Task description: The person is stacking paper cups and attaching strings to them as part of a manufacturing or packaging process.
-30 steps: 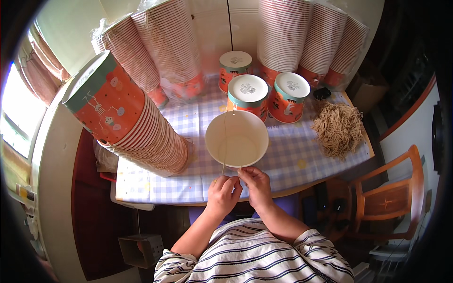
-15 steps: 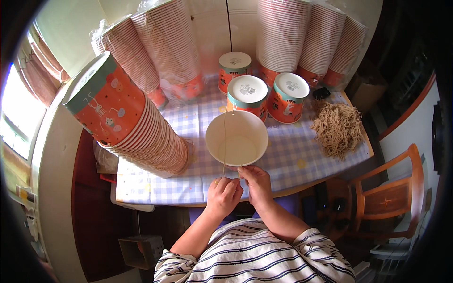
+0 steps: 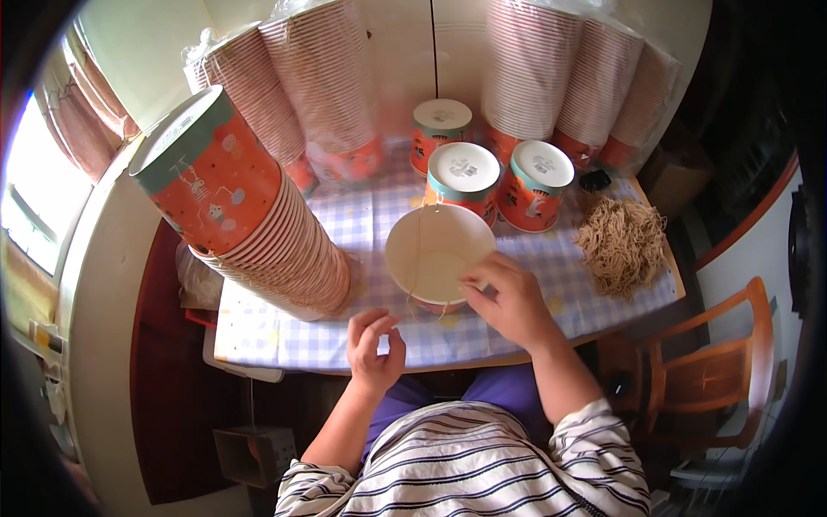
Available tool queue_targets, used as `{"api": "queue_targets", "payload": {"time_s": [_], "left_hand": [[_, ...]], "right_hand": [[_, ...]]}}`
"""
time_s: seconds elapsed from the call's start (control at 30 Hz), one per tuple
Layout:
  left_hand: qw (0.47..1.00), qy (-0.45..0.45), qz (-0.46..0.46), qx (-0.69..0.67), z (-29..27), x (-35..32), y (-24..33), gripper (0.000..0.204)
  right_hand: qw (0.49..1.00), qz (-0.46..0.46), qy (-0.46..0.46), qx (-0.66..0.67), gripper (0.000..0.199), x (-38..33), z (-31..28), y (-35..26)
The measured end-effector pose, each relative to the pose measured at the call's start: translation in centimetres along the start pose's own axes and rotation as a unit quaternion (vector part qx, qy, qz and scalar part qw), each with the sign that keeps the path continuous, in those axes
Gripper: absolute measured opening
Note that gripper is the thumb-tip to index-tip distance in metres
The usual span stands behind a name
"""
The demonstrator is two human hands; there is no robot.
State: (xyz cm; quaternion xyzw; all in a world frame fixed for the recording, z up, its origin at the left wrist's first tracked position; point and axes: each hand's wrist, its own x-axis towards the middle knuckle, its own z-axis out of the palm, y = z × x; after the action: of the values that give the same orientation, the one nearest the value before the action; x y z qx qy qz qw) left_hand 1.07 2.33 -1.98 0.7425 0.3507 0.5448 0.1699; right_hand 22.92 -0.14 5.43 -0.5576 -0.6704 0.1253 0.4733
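A paper bucket (image 3: 413, 258) stands mouth up on the table in front of me, with a pale inside. A thin beige string (image 3: 419, 237) runs from a hole at its far rim across the mouth, and a loose loop hangs at the near rim. My right hand (image 3: 512, 302) is over the bucket's near right rim, fingers bent and thumb slightly apart; I make out nothing held. Left of the near rim, my left hand (image 3: 375, 351) hovers empty with its fingers apart. Behind stand upside-down orange and green buckets (image 3: 463, 168).
A tall leaning stack of nested buckets (image 3: 284, 233) is on the left. Plastic-wrapped stacks (image 3: 323, 86) line the back wall. A heap of beige strings (image 3: 622, 246) lies at the right, near a small black object (image 3: 594, 180). A wooden chair (image 3: 706, 379) stands beyond the table's right edge.
My hands have parted from the near rim. The left moved left and opened; the right moved up and right over the rim. The string between them was let go and hangs loosely.
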Motion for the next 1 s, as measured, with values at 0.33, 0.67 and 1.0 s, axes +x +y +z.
{"api": "queue_targets", "payload": {"time_s": [0.33, 0.67, 1.0], "left_hand": [[0.993, -0.101, 0.059, 0.022, 0.9, 5.4, -0.8, 0.034], [0.972, -0.187, 0.133, 0.053, 0.5, 5.6, -0.4, 0.022], [0.969, -0.212, 0.112, 0.054, 1.1, 5.6, 0.0, 0.022]], "right_hand": [[0.858, -0.1, -0.45, -0.226, 0.02, 8.0, 4.8, 3.9], [0.975, -0.132, -0.091, -0.154, 0.012, 4.2, -7.6, 5.8], [0.994, 0.053, -0.081, -0.044, 0.01, -2.3, -3.3, 10.7]]}}
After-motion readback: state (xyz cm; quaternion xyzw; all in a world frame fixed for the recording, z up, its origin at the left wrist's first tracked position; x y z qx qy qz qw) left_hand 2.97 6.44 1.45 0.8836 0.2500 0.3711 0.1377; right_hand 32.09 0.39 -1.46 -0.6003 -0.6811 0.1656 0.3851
